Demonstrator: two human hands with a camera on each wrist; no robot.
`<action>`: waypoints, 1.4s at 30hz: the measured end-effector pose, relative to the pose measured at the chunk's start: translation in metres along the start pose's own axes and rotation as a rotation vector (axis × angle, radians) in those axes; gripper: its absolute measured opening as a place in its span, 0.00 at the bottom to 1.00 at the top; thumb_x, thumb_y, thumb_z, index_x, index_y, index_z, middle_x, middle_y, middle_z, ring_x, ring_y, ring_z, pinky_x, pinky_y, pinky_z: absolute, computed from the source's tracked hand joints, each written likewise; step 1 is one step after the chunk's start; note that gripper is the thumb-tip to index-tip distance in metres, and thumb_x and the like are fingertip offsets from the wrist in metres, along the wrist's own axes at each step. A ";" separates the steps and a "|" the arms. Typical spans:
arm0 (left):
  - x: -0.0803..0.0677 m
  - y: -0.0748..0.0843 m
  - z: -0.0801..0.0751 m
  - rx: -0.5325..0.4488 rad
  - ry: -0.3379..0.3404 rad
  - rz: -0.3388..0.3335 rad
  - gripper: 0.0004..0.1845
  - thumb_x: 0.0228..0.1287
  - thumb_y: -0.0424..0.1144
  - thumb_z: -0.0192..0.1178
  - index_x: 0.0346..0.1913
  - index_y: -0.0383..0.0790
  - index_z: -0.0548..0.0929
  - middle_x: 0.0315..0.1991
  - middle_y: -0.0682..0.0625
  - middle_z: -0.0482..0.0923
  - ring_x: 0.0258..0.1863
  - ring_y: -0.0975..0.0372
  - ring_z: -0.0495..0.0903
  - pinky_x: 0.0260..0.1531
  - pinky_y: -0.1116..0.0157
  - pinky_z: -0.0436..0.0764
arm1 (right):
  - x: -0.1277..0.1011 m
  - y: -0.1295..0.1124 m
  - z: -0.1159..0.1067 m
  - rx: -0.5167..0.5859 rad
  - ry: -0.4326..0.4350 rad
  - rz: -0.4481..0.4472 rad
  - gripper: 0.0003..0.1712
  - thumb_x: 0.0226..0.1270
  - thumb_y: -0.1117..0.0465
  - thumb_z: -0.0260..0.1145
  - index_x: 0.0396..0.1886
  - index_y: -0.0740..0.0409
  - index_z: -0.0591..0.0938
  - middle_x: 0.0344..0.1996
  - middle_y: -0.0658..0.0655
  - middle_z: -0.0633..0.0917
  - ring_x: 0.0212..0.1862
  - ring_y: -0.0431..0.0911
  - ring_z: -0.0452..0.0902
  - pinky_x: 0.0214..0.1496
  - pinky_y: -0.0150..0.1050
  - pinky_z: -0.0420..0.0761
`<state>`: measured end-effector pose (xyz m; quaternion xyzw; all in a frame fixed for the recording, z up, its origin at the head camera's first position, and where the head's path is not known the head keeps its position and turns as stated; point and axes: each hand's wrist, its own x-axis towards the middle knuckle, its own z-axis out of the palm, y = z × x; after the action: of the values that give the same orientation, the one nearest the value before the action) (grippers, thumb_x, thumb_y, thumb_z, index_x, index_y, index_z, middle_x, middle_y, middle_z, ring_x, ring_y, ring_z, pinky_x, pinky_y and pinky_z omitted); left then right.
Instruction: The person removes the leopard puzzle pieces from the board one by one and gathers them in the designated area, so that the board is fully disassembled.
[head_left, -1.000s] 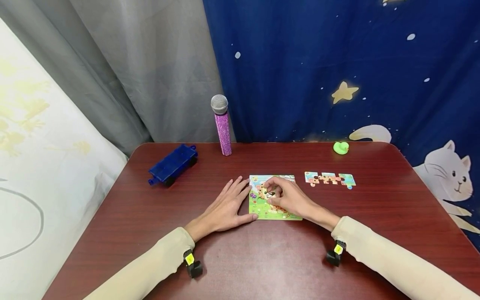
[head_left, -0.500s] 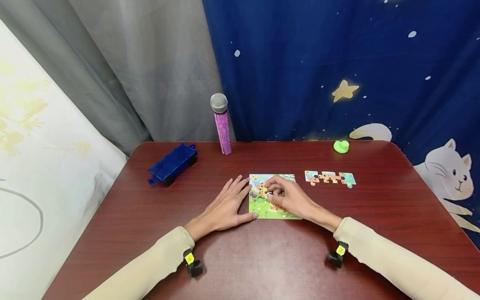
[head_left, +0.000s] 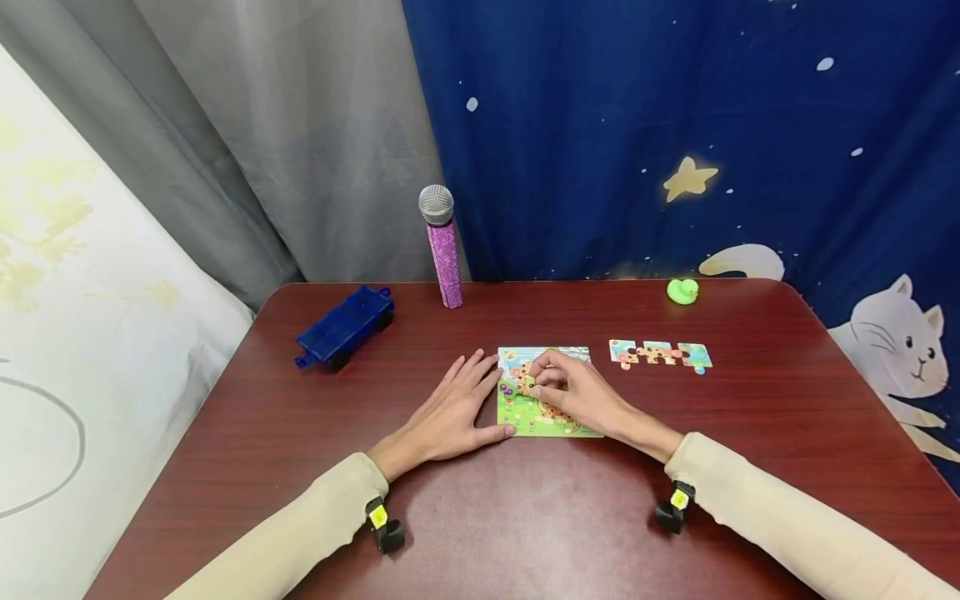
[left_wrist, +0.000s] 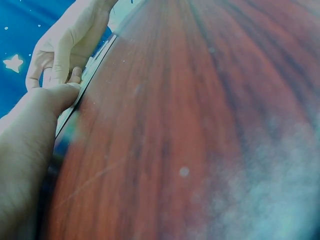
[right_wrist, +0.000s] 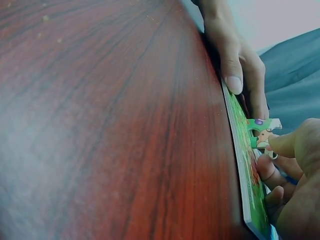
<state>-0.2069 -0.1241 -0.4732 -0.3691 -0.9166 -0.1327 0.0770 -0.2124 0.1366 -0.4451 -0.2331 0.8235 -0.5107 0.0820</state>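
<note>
I sit at a dark red wooden table (head_left: 525,517) before a blue curtain (head_left: 675,125) with stars. The flat cardboard puzzle (head_left: 525,412) lies in the middle. My left hand (head_left: 450,417) rests flat with straight fingers and steadies its edge. My right hand (head_left: 577,396) pinches one small piece (right_wrist: 262,131), lifted out of the picture. Three joined pieces (head_left: 660,355) lie apart to the right, so I judge the work about half done.

Green puzzle board (head_left: 525,414), seemingly leopard-spotted
</note>
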 end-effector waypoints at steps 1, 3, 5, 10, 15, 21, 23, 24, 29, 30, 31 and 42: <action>0.000 0.000 0.000 -0.003 0.000 0.000 0.51 0.66 0.76 0.46 0.75 0.36 0.66 0.78 0.42 0.57 0.79 0.46 0.50 0.76 0.45 0.49 | 0.000 0.000 0.000 -0.006 0.000 0.000 0.10 0.70 0.63 0.68 0.48 0.56 0.80 0.38 0.51 0.90 0.41 0.44 0.84 0.40 0.36 0.78; 0.000 -0.001 0.000 -0.012 0.003 0.001 0.49 0.67 0.74 0.47 0.75 0.36 0.67 0.78 0.42 0.58 0.79 0.46 0.50 0.76 0.45 0.49 | 0.000 -0.001 0.001 -0.014 -0.001 -0.003 0.09 0.71 0.63 0.68 0.48 0.56 0.80 0.38 0.50 0.90 0.41 0.43 0.84 0.41 0.37 0.78; -0.001 -0.001 0.000 -0.017 0.007 0.002 0.47 0.69 0.71 0.48 0.75 0.35 0.67 0.78 0.41 0.58 0.79 0.46 0.50 0.76 0.44 0.49 | 0.000 -0.001 0.001 -0.017 -0.001 -0.002 0.09 0.71 0.63 0.68 0.48 0.56 0.80 0.38 0.50 0.90 0.41 0.42 0.84 0.41 0.37 0.78; -0.001 -0.002 0.001 -0.010 0.017 0.003 0.42 0.72 0.66 0.49 0.74 0.34 0.68 0.77 0.41 0.60 0.79 0.46 0.52 0.76 0.44 0.50 | 0.001 -0.002 0.001 -0.019 -0.003 -0.005 0.08 0.72 0.63 0.67 0.48 0.56 0.80 0.38 0.51 0.90 0.38 0.43 0.83 0.38 0.37 0.77; 0.000 -0.002 0.001 -0.017 0.028 0.002 0.42 0.71 0.66 0.51 0.73 0.34 0.69 0.77 0.41 0.60 0.78 0.46 0.52 0.76 0.44 0.50 | 0.001 -0.002 0.001 -0.018 0.000 0.007 0.07 0.73 0.62 0.65 0.48 0.55 0.80 0.39 0.50 0.90 0.38 0.43 0.82 0.38 0.37 0.78; 0.001 -0.002 0.000 -0.029 0.035 -0.008 0.43 0.70 0.67 0.51 0.73 0.34 0.70 0.76 0.41 0.61 0.78 0.46 0.53 0.76 0.44 0.51 | 0.002 -0.001 0.001 -0.010 0.009 0.031 0.05 0.74 0.63 0.65 0.46 0.54 0.80 0.39 0.49 0.90 0.38 0.44 0.82 0.37 0.37 0.78; 0.002 -0.001 0.000 -0.036 0.036 -0.011 0.43 0.69 0.66 0.52 0.72 0.34 0.70 0.76 0.41 0.61 0.78 0.46 0.53 0.76 0.44 0.51 | 0.001 -0.001 0.001 0.006 0.016 0.037 0.05 0.73 0.63 0.65 0.46 0.54 0.80 0.40 0.49 0.90 0.40 0.44 0.84 0.37 0.37 0.78; 0.002 -0.001 0.000 -0.039 0.036 -0.013 0.43 0.69 0.66 0.53 0.72 0.34 0.71 0.76 0.41 0.61 0.78 0.46 0.53 0.76 0.44 0.51 | 0.001 -0.001 0.001 0.014 0.020 0.041 0.05 0.73 0.64 0.65 0.46 0.54 0.80 0.40 0.50 0.90 0.41 0.44 0.85 0.37 0.37 0.79; 0.002 -0.001 0.001 -0.040 0.028 -0.023 0.43 0.68 0.66 0.54 0.72 0.34 0.71 0.76 0.42 0.61 0.79 0.47 0.52 0.76 0.45 0.51 | 0.001 0.000 0.002 0.028 0.026 0.041 0.10 0.72 0.64 0.67 0.51 0.55 0.83 0.41 0.51 0.90 0.44 0.45 0.87 0.37 0.36 0.81; 0.002 -0.001 0.001 -0.038 0.026 -0.026 0.43 0.68 0.67 0.54 0.72 0.35 0.71 0.76 0.42 0.61 0.79 0.47 0.52 0.76 0.45 0.51 | 0.001 0.000 0.002 0.022 0.026 0.043 0.11 0.72 0.64 0.67 0.51 0.54 0.84 0.41 0.51 0.90 0.44 0.45 0.87 0.37 0.35 0.81; 0.002 -0.001 0.001 -0.035 0.024 -0.028 0.43 0.68 0.67 0.54 0.72 0.35 0.71 0.76 0.42 0.61 0.79 0.48 0.52 0.76 0.45 0.51 | 0.001 0.000 0.002 0.014 0.025 0.039 0.11 0.72 0.63 0.67 0.51 0.54 0.85 0.40 0.51 0.91 0.42 0.44 0.87 0.36 0.35 0.81; 0.004 0.000 -0.001 -0.030 0.012 -0.046 0.43 0.66 0.67 0.55 0.72 0.36 0.71 0.76 0.43 0.61 0.79 0.48 0.53 0.76 0.47 0.51 | 0.003 0.002 -0.002 0.040 0.000 0.053 0.07 0.75 0.61 0.64 0.46 0.58 0.84 0.26 0.56 0.87 0.25 0.45 0.76 0.28 0.34 0.76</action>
<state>-0.2096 -0.1214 -0.4711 -0.3482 -0.9224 -0.1502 0.0738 -0.2162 0.1378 -0.4459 -0.2092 0.8190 -0.5249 0.1002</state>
